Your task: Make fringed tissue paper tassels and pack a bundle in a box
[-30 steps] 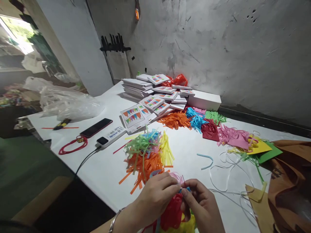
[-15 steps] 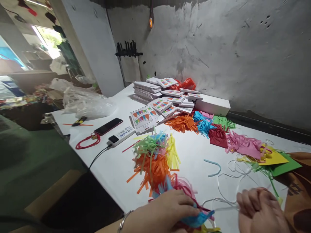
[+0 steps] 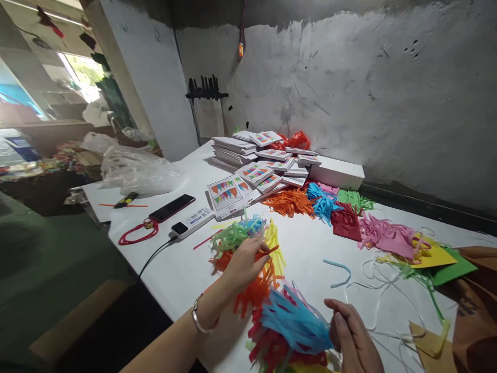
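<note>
My left hand point(image 3: 244, 261) reaches into the near heap of fringed paper pieces point(image 3: 240, 243) and pinches an orange fringed piece point(image 3: 267, 254). My right hand point(image 3: 351, 336) is low at the front, its fingers curled against a strung bunch of blue and red fringed pieces point(image 3: 291, 326) lying on the white table point(image 3: 182, 269). A white ribbon point(image 3: 373, 282) lies in loops just past my right hand. What my right fingers hold is hidden.
Sorted piles of orange, blue, red, green and pink fringes point(image 3: 334, 212) lie mid-table, with stacks of printed cards point(image 3: 264, 160) and a white box point(image 3: 337, 176) behind. A phone point(image 3: 172, 207), power bank point(image 3: 193, 221), red cord point(image 3: 135, 233) and plastic bag point(image 3: 135, 171) lie left. Brown paper point(image 3: 473, 311) lies right.
My left hand left the strung bunch and moved forward into the near heap, pinching an orange piece. My right hand came back left beside the bunch, which now rests on the table.
</note>
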`<state>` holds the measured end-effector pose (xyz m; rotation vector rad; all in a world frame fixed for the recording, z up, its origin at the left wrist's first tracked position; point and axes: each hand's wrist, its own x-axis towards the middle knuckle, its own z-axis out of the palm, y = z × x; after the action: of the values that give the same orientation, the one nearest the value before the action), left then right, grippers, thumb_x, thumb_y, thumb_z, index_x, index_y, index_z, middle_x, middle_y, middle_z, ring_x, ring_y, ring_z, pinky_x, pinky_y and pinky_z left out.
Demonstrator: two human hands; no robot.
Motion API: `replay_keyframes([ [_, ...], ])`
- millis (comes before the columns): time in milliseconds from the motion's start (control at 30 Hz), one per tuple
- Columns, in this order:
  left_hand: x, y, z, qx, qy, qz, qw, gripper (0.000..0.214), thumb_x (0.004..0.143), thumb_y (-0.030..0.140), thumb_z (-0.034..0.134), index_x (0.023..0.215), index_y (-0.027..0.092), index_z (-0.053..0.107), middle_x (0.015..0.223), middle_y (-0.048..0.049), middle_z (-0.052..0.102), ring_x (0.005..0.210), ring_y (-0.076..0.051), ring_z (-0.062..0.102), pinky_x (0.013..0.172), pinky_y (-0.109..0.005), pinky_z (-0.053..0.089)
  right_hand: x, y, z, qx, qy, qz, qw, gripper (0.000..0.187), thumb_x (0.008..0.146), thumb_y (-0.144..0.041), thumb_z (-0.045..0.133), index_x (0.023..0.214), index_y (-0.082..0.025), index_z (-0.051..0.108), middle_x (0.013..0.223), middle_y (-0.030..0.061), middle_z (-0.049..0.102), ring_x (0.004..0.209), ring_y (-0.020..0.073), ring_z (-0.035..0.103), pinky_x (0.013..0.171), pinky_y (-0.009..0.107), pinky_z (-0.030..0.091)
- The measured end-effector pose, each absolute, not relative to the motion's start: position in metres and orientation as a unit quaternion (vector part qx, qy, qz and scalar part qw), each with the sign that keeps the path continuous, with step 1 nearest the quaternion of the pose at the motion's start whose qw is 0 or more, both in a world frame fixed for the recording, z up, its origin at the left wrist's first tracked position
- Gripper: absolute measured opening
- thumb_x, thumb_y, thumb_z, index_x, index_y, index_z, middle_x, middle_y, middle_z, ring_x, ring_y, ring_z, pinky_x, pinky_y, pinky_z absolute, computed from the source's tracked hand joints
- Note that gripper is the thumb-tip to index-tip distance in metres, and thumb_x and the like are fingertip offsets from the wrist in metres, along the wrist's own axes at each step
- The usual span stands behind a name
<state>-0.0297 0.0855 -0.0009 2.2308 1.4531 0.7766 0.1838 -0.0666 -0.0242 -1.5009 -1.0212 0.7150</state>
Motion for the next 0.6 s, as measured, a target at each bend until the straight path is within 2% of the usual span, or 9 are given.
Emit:
replay_keyframes([
  [67, -0.031, 0.065, 0.010, 0.776, 0.484, 0.331, 0.232, 0.006, 0.088, 0.020, 0.060, 0.092, 0.018, 0.064, 0.097, -0.0058, 0.070, 0.095, -0.020, 0.063, 0.086, -0.031, 0.050, 0.180, -0.065, -0.018, -0.619, -0.464, 0.299, 0.558, 0.047, 0.093, -0.064, 0.051, 0.101, -0.023, 0.073, 0.077, 0.0029, 0.062, 0.062, 0.0156, 0.055, 0.060, 0.026, 0.047],
  [167, -0.027, 0.038, 0.018, 0.723, 0.422, 0.397, 0.377, 0.014, 0.085, 0.030, 0.067, 0.086, 0.017, 0.064, 0.077, -0.0013, 0.064, 0.069, -0.015, 0.055, 0.065, -0.025, 0.046, 0.170, -0.065, -0.005, -0.583, -0.504, 0.302, 0.561, 0.042, 0.095, -0.059, 0.051, 0.100, -0.025, 0.076, 0.069, 0.0007, 0.060, 0.059, 0.0148, 0.056, 0.062, 0.025, 0.048],
  [300, -0.018, 0.016, 0.017, 0.676, 0.367, 0.399, 0.500, 0.023, 0.080, 0.037, 0.074, 0.086, 0.016, 0.067, 0.073, -0.0008, 0.061, 0.065, -0.013, 0.049, 0.060, -0.024, 0.041, 0.154, -0.068, 0.008, -0.581, -0.518, 0.279, 0.562, 0.032, 0.094, -0.051, 0.057, 0.096, -0.026, 0.077, 0.068, 0.0004, 0.066, 0.054, 0.0140, 0.058, 0.058, 0.023, 0.049],
  [433, -0.014, 0.008, 0.014, 0.682, 0.339, 0.390, 0.518, 0.024, 0.082, 0.039, 0.074, 0.086, 0.016, 0.067, 0.073, -0.0007, 0.061, 0.065, -0.013, 0.049, 0.060, -0.024, 0.041, 0.145, -0.070, 0.008, -0.593, -0.538, 0.226, 0.555, 0.028, 0.093, -0.046, 0.059, 0.097, -0.026, 0.078, 0.084, 0.0039, 0.077, 0.065, 0.0177, 0.069, 0.066, 0.025, 0.055],
  [600, -0.012, 0.004, 0.015, 0.724, 0.336, 0.388, 0.461, 0.014, 0.084, 0.030, 0.071, 0.085, 0.017, 0.068, 0.073, 0.0000, 0.062, 0.064, -0.012, 0.051, 0.060, -0.022, 0.041, 0.143, -0.071, 0.005, -0.592, -0.554, 0.226, 0.540, 0.030, 0.095, -0.044, 0.056, 0.102, -0.023, 0.077, 0.091, 0.0061, 0.079, 0.071, 0.0202, 0.073, 0.071, 0.025, 0.056],
])
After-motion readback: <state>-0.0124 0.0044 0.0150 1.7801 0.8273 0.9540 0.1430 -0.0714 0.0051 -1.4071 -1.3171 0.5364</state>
